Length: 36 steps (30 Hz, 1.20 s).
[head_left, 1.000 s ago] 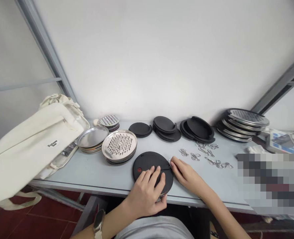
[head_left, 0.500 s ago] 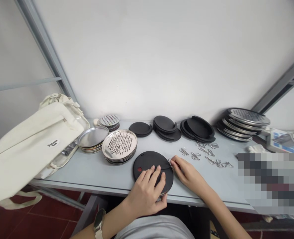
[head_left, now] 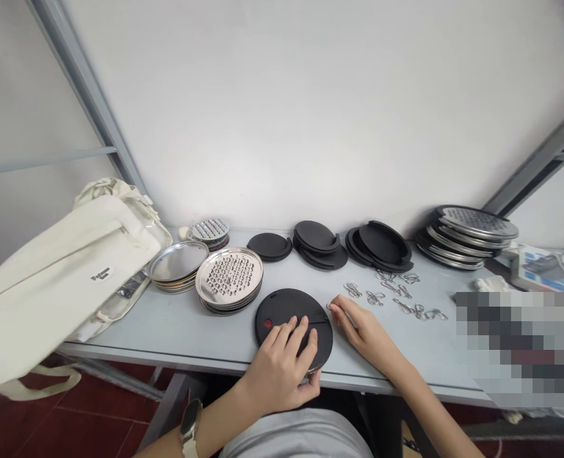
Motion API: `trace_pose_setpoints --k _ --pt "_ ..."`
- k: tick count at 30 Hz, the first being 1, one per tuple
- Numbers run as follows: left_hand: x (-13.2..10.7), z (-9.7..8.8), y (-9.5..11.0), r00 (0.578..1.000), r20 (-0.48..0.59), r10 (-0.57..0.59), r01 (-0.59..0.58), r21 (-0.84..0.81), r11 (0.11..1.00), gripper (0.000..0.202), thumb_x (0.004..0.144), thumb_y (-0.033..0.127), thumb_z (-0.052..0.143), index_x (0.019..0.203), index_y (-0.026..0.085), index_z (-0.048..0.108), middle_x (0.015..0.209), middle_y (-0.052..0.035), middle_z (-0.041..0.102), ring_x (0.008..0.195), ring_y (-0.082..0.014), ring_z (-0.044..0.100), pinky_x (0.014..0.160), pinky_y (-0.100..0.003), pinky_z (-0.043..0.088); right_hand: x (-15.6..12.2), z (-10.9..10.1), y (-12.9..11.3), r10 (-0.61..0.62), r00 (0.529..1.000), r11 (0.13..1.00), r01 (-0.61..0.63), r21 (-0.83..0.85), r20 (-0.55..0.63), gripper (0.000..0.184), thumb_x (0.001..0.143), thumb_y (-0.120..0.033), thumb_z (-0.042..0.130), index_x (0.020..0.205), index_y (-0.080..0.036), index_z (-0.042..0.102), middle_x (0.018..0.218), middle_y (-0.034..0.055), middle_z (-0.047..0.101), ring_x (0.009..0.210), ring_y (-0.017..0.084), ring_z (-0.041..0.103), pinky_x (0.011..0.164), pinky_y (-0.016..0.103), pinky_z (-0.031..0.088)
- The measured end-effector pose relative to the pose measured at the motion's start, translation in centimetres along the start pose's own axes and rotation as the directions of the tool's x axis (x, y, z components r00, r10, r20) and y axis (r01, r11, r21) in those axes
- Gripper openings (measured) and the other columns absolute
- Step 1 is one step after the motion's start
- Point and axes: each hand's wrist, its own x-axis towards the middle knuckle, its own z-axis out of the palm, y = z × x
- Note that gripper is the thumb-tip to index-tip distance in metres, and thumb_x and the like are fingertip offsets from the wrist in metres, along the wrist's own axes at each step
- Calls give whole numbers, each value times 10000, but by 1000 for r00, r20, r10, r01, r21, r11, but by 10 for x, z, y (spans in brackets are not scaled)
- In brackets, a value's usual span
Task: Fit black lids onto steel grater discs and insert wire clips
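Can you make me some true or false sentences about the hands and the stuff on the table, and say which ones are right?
1. The left hand is on a black disc. True.
2. The watch is on the right wrist. False: the watch is on the left wrist.
3. Wire clips lie to the right of that disc. True.
4. The bag on the left is bright red. False: the bag is cream.
5. The right hand lies on a stack of metal discs. False: the right hand is just right of the black disc.
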Motion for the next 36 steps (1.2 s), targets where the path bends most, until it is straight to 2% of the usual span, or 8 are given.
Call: trace_pose_setpoints --k 6,12,16,21,24,36 --pt "0 -1 1 1000 -2 -6 6 -5 1000 493 825 349 501 1252 113 570 1301 -152 562 1167 -308 530 939 -390 423 0 1 0 64 997 997 -66 44 36 213 1007 -337 339 874 -229 465 793 0 575 695 159 560 686 259 421" --pt "0 -1 0 1000 -2 -6 6 -13 1000 495 819 345 509 1246 105 571 1305 -158 557 1160 -316 532 943 -399 420 0 6 1 108 989 991 -115 71 102 182 997 -337 349 1121 -235 434 702 -28 585 616 165 589 635 245 444" --pt "0 0 0 1000 -3 -2 2 -9 1000 500 816 351 515 1248 105 569 1300 -160 562 1157 -312 535 938 -396 424 1 4 -3 42 993 995 -52 87 114 186 1007 -304 298 1023 -233 470 838 18 616 685 163 598 681 261 445" --pt "-1 0 1 1000 2 -8 8 -9 1000 499 822 355 514 1253 108 564 1305 -158 559 1163 -312 532 945 -398 420 -1 0 -10 34 991 996 -45 78 131 103 976 -273 351 1013 -230 436 643 -52 476 539 143 470 573 252 383" --pt "-1 0 1 1000 6 -7 7 -15 1000 502 828 358 505 1261 109 560 1310 -155 554 1167 -314 528 949 -398 415 -3 0 -11 32 989 994 -47 99 147 110 945 -259 394 1048 -225 416 608 -76 414 510 133 432 536 242 357" --pt "-1 0 1 1000 9 -8 8 -8 1000 509 823 351 513 1266 103 555 1309 -159 555 1172 -313 524 956 -398 410 -3 -1 -5 24 987 997 -37 73 160 75 936 -265 417 994 -225 442 612 -82 430 539 123 422 547 229 359"
